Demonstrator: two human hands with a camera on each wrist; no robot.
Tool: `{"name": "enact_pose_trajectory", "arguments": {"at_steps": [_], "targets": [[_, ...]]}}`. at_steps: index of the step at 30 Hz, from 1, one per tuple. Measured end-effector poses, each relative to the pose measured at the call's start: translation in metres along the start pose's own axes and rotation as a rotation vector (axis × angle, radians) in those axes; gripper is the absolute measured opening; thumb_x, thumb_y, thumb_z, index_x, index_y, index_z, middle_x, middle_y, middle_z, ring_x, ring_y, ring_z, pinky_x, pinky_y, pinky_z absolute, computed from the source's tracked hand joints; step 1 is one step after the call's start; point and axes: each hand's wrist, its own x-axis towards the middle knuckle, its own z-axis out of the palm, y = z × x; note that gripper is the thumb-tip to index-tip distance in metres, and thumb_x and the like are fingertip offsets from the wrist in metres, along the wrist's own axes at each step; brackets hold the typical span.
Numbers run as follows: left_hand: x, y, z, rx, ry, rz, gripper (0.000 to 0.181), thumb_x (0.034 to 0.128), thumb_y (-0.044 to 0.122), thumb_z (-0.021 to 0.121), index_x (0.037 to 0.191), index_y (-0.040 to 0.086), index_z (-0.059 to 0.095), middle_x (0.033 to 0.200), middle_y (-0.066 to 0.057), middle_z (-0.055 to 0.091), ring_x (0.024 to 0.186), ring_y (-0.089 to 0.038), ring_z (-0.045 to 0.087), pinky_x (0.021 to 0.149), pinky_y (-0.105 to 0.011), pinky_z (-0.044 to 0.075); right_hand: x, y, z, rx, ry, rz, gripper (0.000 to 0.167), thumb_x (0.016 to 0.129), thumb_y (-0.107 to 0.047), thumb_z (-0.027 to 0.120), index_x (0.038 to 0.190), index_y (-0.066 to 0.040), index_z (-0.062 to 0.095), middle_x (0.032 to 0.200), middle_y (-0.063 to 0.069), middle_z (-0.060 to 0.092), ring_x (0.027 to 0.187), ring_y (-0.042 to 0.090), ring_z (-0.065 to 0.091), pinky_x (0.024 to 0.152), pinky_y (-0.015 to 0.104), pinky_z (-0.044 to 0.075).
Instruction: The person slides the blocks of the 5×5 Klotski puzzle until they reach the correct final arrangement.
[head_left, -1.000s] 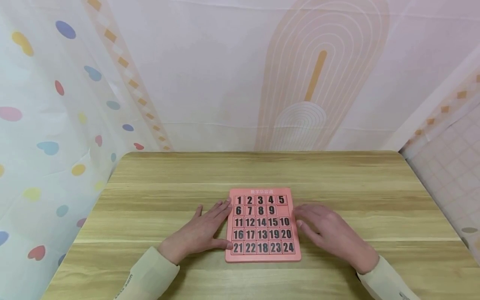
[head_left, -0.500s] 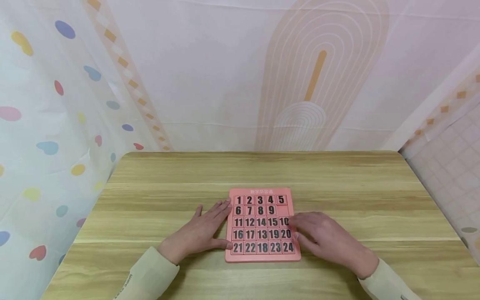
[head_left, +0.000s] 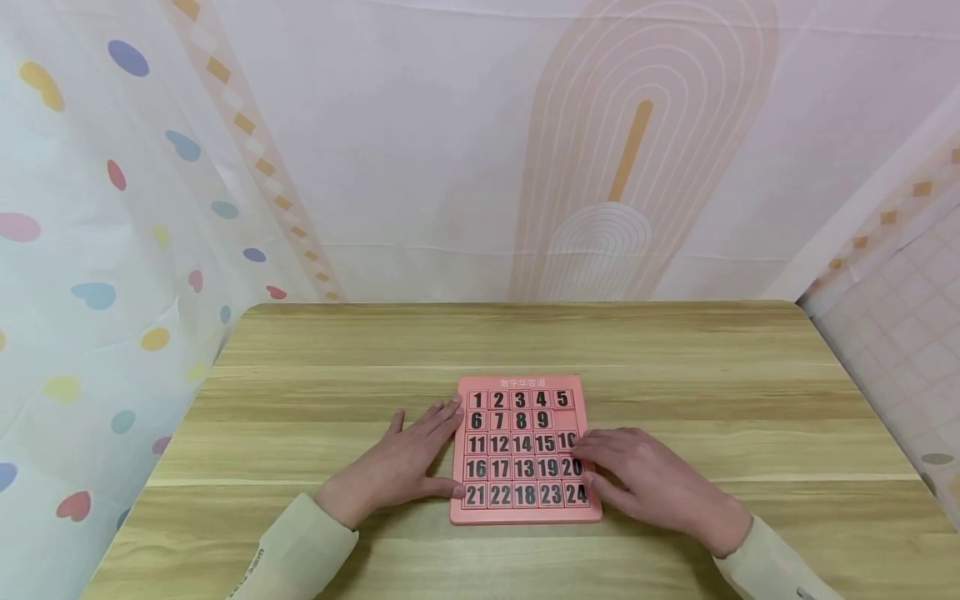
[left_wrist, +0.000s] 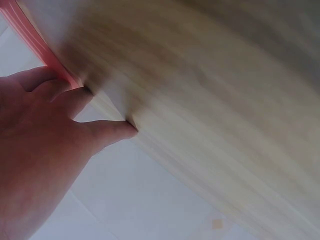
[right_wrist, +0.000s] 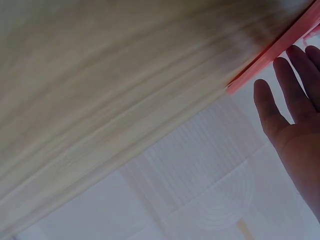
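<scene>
A pink sliding number puzzle [head_left: 525, 518] lies flat on the table with black-numbered tiles in rows. The gap is at the right end of the second row, beside tile 9 [head_left: 543, 421]. Tile 10 [head_left: 566, 439] sits just below that gap, slightly raised above its row, with the right hand's [head_left: 660, 483] fingertips on its right part. The right thumb lies by the frame's right side. Spread fingers of the left hand [head_left: 393, 467] rest along the frame's left edge. In the left wrist view the left hand [left_wrist: 45, 135] touches the pink edge [left_wrist: 40, 47]; the right wrist view shows the right hand [right_wrist: 295, 110] beside it.
The wooden table [head_left: 337, 342] extends around the puzzle. Behind it hangs a pale curtain [head_left: 420, 150] with arch patterns, and a curtain with coloured spots [head_left: 97, 296] hangs at the left.
The right hand has moved from the frame's right edge leftward and down onto tile 10. That tile has shifted slightly upward towards the gap. The left hand has stayed in place.
</scene>
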Motion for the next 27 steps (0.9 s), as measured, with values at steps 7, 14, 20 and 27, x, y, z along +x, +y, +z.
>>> {"name": "enact_pose_trajectory", "arguments": {"at_steps": [7,14,20,27], "targets": [[0.000,0.000,0.000,0.003,-0.001,0.003,0.103,0.0880,0.065,0.070,0.162,0.003,0.032,0.172,-0.011,0.020,0.156,-0.035,0.021,0.118,-0.074,0.015,0.001,0.003,0.001,-0.002,0.019,-0.008,0.033,0.100,-0.026,0.069,0.128,-0.011,0.073,0.130,0.003,0.071,0.122,0.024,0.066,0.104,0.048,0.053],[0.000,-0.001,0.001,0.007,-0.003,-0.002,0.103,0.0882,0.065,0.070,0.161,0.003,0.033,0.172,-0.010,0.020,0.156,-0.035,0.021,0.118,-0.074,0.015,0.004,0.006,0.001,-0.001,0.037,-0.022,0.030,0.099,-0.024,0.069,0.125,-0.010,0.074,0.128,0.003,0.072,0.120,0.023,0.067,0.102,0.047,0.054],[0.000,-0.001,0.001,0.000,-0.001,-0.001,0.104,0.0879,0.066,0.070,0.162,0.003,0.032,0.172,-0.010,0.019,0.156,-0.035,0.020,0.119,-0.074,0.014,0.008,0.007,0.000,-0.001,0.036,-0.008,0.030,0.099,-0.023,0.069,0.125,-0.009,0.074,0.128,0.006,0.072,0.120,0.028,0.067,0.102,0.052,0.054],[0.000,-0.001,0.001,0.001,0.002,0.004,0.103,0.0881,0.064,0.071,0.162,0.003,0.032,0.171,-0.011,0.020,0.156,-0.035,0.021,0.118,-0.074,0.015,0.013,0.009,0.000,-0.004,0.033,0.005,0.033,0.100,-0.025,0.069,0.127,-0.008,0.073,0.129,0.006,0.072,0.122,0.028,0.066,0.103,0.051,0.053]]}}
